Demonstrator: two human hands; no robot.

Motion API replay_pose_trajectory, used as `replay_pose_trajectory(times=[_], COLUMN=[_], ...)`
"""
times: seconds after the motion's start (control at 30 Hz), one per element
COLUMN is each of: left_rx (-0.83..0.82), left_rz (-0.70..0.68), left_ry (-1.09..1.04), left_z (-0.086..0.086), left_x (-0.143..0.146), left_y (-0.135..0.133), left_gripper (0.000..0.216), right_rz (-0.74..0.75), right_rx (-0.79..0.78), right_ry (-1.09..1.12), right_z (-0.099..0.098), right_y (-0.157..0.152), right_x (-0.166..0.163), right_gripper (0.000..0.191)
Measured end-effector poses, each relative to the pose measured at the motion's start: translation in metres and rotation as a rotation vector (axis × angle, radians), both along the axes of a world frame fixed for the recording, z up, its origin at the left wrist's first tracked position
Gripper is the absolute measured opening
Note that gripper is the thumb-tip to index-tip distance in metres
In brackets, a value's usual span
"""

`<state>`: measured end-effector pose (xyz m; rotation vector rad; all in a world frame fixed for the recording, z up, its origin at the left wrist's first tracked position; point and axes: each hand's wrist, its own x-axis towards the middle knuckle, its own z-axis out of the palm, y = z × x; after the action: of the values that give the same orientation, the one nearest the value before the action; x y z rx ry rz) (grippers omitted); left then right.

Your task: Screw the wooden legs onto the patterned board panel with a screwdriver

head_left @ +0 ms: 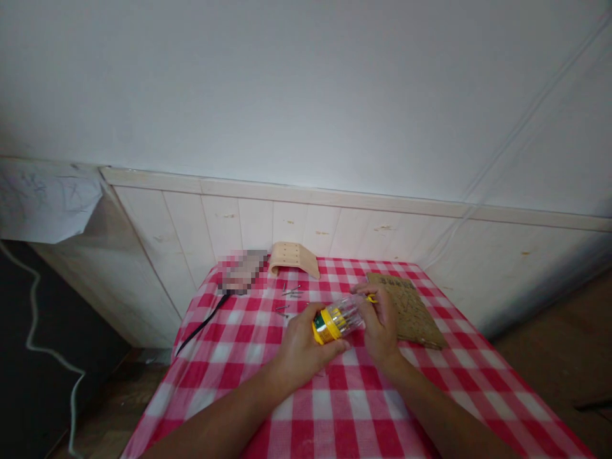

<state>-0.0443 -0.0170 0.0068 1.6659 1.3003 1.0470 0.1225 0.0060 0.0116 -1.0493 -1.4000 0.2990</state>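
Note:
A clear plastic screwdriver set case (347, 313) with a yellow and green end is held tilted over the checked cloth. Slim yellowish pieces show through its wall. My left hand (302, 341) is closed around the yellow end, thumb along the near side. At the other end, the fingers of my right hand (381, 319) are bent around the clear plastic. A small yellow part (371, 298) pokes out by those fingers; what it belongs to is partly hidden. Several loose metal screws (292, 294) lie on the cloth beyond my left hand.
A curved light wooden piece (292, 256) with small holes stands at the back by the wall. Right of my hands lies a worn brown board (417, 317). At the back left is a blurred-out flat object (243, 273) with a black strap (203, 325).

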Motion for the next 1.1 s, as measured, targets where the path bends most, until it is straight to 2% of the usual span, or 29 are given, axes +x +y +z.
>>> replay_pose_trajectory(times=[0.17, 0.27, 0.37, 0.43, 0.77, 0.97, 1.1], left_rx=[-0.081, -0.111, -0.135, -0.155, -0.207, -0.166, -0.154], left_rz=[-0.103, -0.122, -0.154, -0.178, -0.196, -0.250, -0.242], left_ry=[-0.050, -0.046, -0.078, -0.127, -0.214, -0.246, -0.284], left_z=[-0.003, -0.005, -0.007, -0.008, -0.010, -0.020, -0.022], left_x=[0.001, 0.002, 0.004, 0.005, 0.009, 0.007, 0.007], left_y=[-0.002, -0.002, -0.002, -0.003, -0.003, -0.003, -0.004], left_gripper=[0.066, 0.067, 0.058, 0.053, 0.050, 0.054, 0.056], right_rz=[0.154, 0.217, 0.171, 0.140, 0.160, 0.197, 0.168], right_rx=[-0.154, -0.239, -0.259, -0.256, -0.281, -0.272, -0.260], right_ry=[0.143, 0.311, 0.361, 0.375, 0.412, 0.370, 0.350], right_z=[0.010, 0.015, 0.017, 0.018, 0.017, 0.018, 0.019], right_y=[-0.005, -0.009, -0.011, -0.012, -0.012, -0.015, -0.018], right_x=[-0.007, -0.015, -0.020, -0.023, -0.026, -0.029, -0.033], right_gripper=[0.014, 0.024, 0.040, 0.044, 0.043, 0.040, 0.039])
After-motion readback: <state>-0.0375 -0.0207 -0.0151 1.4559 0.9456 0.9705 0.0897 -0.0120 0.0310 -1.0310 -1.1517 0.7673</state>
